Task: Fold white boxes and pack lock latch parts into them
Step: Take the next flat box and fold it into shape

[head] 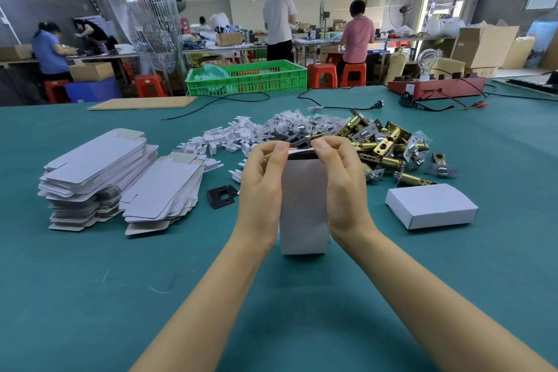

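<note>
Behind you runs a busy workshop, with other workers seated at long benches, red stools, a green crate (247, 75) and a floor fan (151, 24); your own green table (90, 281) takes up the near half of the head view

You have a white box (303, 208) standing upright on the table, its open end up, which looks chosen so that the parts drop in and stay put. Your left hand (262, 184) grips its left side and your right hand (341, 187) its right, the thumbs and forefingers of both curled in and pinching the top edge. Judging by the dark gap at that edge, you are closing or tucking the top flap; what lies inside is hidden

To your left, two stacks of flat blanks (120, 178) lie within reach for the next fold. Beyond the box sit small white inserts (223, 139), bagged screw packs (290, 124) and, to the right, a heap of brass latches (389, 145). One black plate (221, 196) lies loose just left of your left hand. A closed box (430, 205) rests flat to your right, well apart from the supplies, presumably set there as finished work

At the far edge lie a cardboard sheet (142, 103), black cables and a red test board (434, 86) with a bulb
</note>
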A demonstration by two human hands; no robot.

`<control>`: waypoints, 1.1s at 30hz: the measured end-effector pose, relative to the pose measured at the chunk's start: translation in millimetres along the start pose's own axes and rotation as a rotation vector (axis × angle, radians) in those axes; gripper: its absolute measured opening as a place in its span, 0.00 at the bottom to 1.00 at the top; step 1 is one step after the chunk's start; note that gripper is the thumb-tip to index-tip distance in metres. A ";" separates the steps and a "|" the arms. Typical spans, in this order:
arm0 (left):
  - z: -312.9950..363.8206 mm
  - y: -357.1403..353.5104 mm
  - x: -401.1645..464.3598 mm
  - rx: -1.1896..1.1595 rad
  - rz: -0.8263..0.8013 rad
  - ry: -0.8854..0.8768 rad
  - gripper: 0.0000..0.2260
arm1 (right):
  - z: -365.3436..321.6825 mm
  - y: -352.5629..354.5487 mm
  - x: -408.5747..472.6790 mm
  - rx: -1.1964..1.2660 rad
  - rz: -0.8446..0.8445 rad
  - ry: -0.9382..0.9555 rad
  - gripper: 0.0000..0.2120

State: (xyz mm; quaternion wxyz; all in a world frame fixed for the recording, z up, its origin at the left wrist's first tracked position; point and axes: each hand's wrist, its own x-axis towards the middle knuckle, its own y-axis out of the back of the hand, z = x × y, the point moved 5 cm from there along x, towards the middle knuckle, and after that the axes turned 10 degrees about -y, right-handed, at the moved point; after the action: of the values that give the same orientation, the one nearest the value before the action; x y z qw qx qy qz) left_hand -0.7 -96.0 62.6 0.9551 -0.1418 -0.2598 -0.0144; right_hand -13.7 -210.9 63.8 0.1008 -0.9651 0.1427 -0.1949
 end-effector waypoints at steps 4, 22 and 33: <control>-2.0 1.6 0.3 0.075 0.000 -0.061 0.06 | 0.8 0.6 -0.7 -0.007 0.003 -0.006 0.01; 3.0 0.3 0.2 0.138 -0.031 -0.180 0.08 | -3.1 -3.3 -3.0 -0.076 -0.003 0.027 0.08; 1.5 2.2 1.4 0.099 -0.024 -0.133 0.08 | -2.4 -3.3 -3.4 -0.046 -0.010 0.011 0.03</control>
State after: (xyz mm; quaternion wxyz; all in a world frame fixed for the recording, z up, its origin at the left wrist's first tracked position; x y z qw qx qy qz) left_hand 0.0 -93.4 64.0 0.9413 -0.0918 -0.3249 -0.0035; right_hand -16.9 -207.0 65.6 0.0765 -0.9668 0.1429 -0.1974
